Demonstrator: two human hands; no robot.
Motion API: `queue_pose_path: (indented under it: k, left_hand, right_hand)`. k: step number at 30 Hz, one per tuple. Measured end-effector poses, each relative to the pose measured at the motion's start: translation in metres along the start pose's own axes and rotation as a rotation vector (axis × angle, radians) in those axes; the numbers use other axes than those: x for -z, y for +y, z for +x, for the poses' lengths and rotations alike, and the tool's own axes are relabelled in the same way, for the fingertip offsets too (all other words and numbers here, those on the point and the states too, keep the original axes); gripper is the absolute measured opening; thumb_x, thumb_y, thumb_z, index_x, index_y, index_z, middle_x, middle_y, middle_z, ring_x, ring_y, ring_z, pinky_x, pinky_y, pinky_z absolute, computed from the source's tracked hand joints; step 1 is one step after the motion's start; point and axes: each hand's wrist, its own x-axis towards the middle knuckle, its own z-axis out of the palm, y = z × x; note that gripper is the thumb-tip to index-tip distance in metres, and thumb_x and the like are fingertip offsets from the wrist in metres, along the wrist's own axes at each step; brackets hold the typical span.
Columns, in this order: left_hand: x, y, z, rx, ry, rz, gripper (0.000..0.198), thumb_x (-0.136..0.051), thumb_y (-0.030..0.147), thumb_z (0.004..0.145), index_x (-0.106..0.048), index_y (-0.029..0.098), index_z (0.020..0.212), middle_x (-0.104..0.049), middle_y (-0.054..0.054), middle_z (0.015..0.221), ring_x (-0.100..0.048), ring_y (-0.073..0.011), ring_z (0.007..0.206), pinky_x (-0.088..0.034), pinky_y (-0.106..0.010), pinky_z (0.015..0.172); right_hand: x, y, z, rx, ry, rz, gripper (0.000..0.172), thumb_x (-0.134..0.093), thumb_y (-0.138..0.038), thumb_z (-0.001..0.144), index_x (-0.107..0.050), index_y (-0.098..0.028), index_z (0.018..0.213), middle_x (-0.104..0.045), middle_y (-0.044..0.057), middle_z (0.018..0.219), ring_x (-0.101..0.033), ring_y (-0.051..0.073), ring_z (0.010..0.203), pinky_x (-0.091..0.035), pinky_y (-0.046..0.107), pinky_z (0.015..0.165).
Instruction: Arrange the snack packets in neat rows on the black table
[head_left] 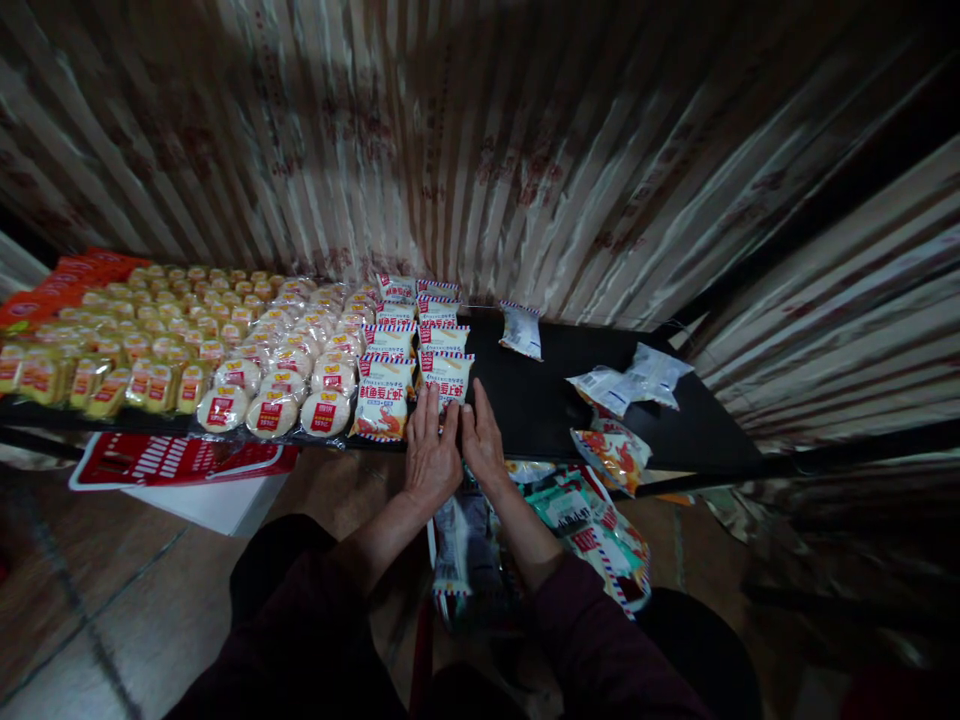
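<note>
Our left hand (pixel 433 452) lay flat on the front snack packet (pixel 448 372); our right hand (pixel 482 442), flat too, rested just beside its right edge; the packet's length pointed away from us.

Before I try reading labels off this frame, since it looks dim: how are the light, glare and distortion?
Head view: strong fisheye, so the curtain's stripes and the shelf edge bow; light pools on the packets, left hand and right hand, while corners and floor go dark; wrappers of the round cakes show glare; far rows are too small to read.
</note>
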Motion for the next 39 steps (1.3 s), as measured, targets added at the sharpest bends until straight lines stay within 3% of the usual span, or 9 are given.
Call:
queue_pose_path:
  k: [12,25,34,39]
  left_hand:
    - [0.001,-0.001,0.005,0.035,-0.034,-0.001,0.047,-0.044,0.014,0.085,-0.043,0.013,0.133,-0.028,-0.022,0.150,-0.015,-0.0309,0.143,-0.033,-0.051,0.104]
    - [0.000,-0.004,0.006,0.034,-0.016,0.008,0.047,-0.042,0.015,0.087,-0.041,0.013,0.134,-0.027,-0.021,0.151,-0.010,-0.0306,0.144,-0.029,-0.053,0.107]
    - [0.000,0.002,0.007,-0.022,0.028,-0.018,0.047,-0.042,0.018,0.089,-0.041,0.014,0.136,-0.024,-0.019,0.152,-0.006,-0.0280,0.145,-0.023,-0.053,0.111]
    - [0.004,0.008,0.003,-0.101,0.029,-0.064,0.043,-0.042,0.013,0.086,-0.048,0.012,0.129,-0.026,-0.020,0.152,-0.004,-0.0285,0.145,-0.023,-0.055,0.111]
  right_hand:
    - [-0.006,-0.001,0.003,0.036,-0.030,-0.003,0.061,-0.027,-0.049,0.093,-0.033,-0.013,0.143,-0.038,0.012,0.148,-0.035,0.021,0.137,-0.028,0.042,0.113]
    - [-0.005,-0.004,0.003,0.023,-0.054,0.013,0.061,-0.029,-0.049,0.093,-0.032,-0.016,0.144,-0.035,0.011,0.149,-0.035,0.022,0.137,-0.028,0.043,0.114]
    - [0.007,-0.001,-0.010,0.059,0.034,-0.041,0.061,-0.026,-0.048,0.094,-0.036,-0.010,0.141,-0.041,0.015,0.145,-0.036,0.021,0.136,-0.029,0.043,0.113]
    - [0.022,0.001,-0.022,0.091,0.080,-0.088,0.056,-0.030,-0.044,0.094,-0.039,-0.013,0.139,-0.045,0.014,0.142,-0.041,0.022,0.133,-0.034,0.045,0.110]
